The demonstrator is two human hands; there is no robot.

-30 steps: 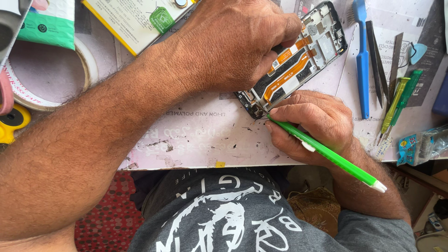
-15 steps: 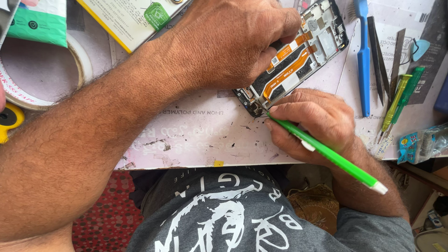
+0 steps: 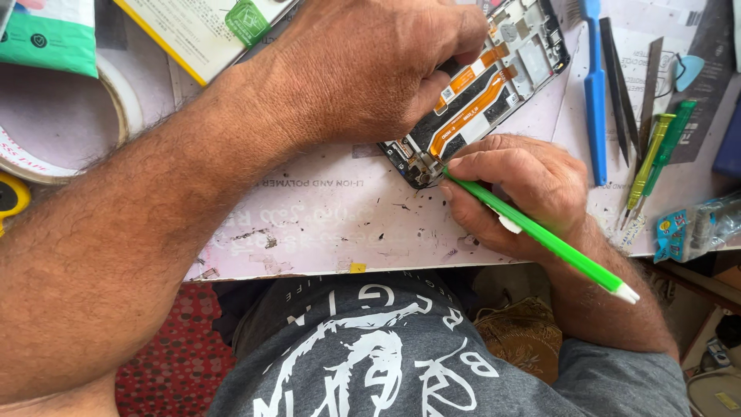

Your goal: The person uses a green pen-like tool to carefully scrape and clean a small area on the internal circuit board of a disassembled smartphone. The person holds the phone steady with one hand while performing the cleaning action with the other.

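An opened phone [image 3: 494, 85] with orange flex cables lies at an angle on the worn white work mat [image 3: 332, 224]. My left hand [image 3: 370, 69] rests over the phone's left side and presses it down. My right hand [image 3: 517, 193] grips a bright green tool [image 3: 540, 235] like a pen, its tip touching the phone's near corner. The white end of the tool sticks out past my wrist.
A blue pry tool [image 3: 594, 93], dark metal blades [image 3: 617, 85] and green screwdrivers [image 3: 656, 154] lie right of the phone. A tape roll [image 3: 69, 123] sits at left, a yellow-edged box [image 3: 201, 31] behind, a small plastic bag [image 3: 698, 228] at right. The table edge runs near my grey shirt.
The view has shifted slightly. My hands stay on the phone and the green tool's tip stays at the phone's near corner.
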